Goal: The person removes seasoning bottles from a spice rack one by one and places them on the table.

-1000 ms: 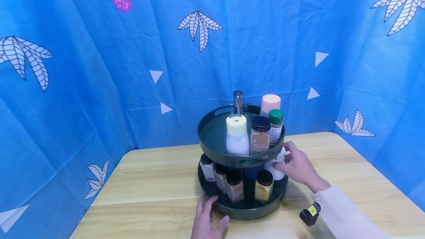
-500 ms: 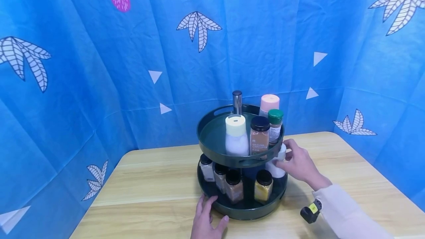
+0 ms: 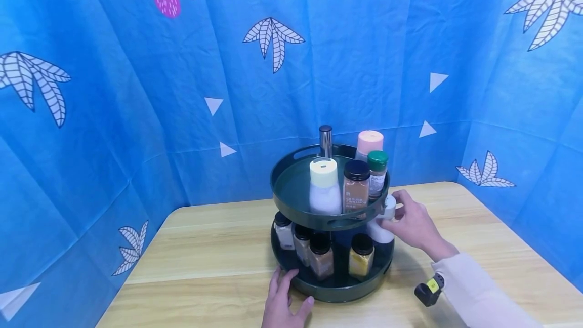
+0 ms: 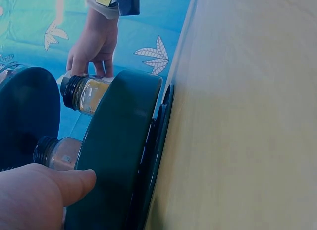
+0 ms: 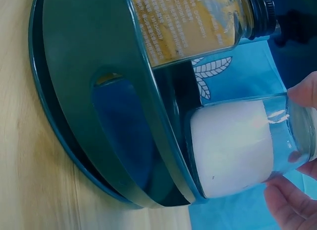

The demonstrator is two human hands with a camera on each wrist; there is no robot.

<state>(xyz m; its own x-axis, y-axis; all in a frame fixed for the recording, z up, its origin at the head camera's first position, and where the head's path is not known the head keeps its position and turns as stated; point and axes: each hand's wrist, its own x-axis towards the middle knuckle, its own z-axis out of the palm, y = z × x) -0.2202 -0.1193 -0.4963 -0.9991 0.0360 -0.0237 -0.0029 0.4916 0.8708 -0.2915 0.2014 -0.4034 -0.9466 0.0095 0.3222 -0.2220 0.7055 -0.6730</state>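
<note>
A dark green two-tier round spice rack [image 3: 339, 293] stands on the table. At its right side, my right hand [image 3: 412, 221] pinches the upper part of a white-capped clear jar of white granules [image 3: 381, 232] between thumb and fingers. The right wrist view shows this jar [image 5: 233, 146] just inside the lower tray's rim, with fingertips [image 5: 285, 198] around its neck. My left hand [image 3: 284, 297] grips the lower tray's front-left wall, a fingertip over the rim and the thumb [image 4: 81, 183] against the outside. In the left wrist view its other fingers are hidden.
Several black-lidded spice jars sit on the lower tier, including a yellow one [image 3: 362, 256]. The upper tray [image 3: 291, 181] bears a cream-capped bottle [image 3: 325, 189], a ground cinnamon jar [image 3: 356, 189], a green-capped jar [image 3: 377, 173] and a pink-capped bottle [image 3: 370, 141]. A patterned blue curtain surrounds the table.
My right hand and the white-capped jar have shifted slightly to the right. The left hand stays at the lower rim, and the rack keeps its position.
</note>
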